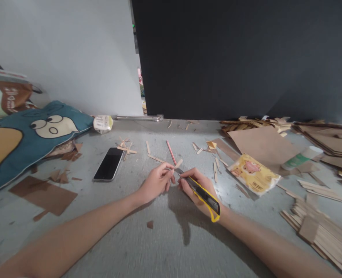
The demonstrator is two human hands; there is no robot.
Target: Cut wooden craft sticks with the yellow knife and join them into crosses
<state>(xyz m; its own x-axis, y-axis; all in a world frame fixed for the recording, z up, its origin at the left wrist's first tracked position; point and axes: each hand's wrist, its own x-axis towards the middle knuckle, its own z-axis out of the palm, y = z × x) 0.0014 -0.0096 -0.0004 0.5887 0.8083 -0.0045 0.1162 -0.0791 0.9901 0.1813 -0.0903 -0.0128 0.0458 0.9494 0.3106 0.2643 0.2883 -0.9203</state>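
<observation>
The left hand (pixel 159 178) has its grip closed in a pinch on a short, pale wooden stick piece (pixel 178 164), held above the middle of the grey metal-looking counter (pixel 124 247). The right hand (pixel 198 185) has its grip wrapped around a yellow-and-black plastic utility knife (pixel 206 195), its blade end pointing at the wood; whether blade and wood touch is too small to tell.

Just beyond the fingers, toward the counter's far edge, lies a red-and-white patterned thin stick (pixel 170 150). Left of the hands rests a black-screened smartphone with a pale rim (pixel 109 164); farther toward the left edge are a flat brown cardboard piece (pixel 43 195) and a teal cartoon-printed cushion (pixel 43 133).

On the right, a yellow-and-white printed plastic packet (pixel 253 173) lies in front of a large brown cardboard sheet (pixel 260 141), with a green-and-white cylindrical tube (pixel 302 157) beside it. Toward the near right corner, flat wooden sticks (pixel 330 235) lie in a loose pile.
</observation>
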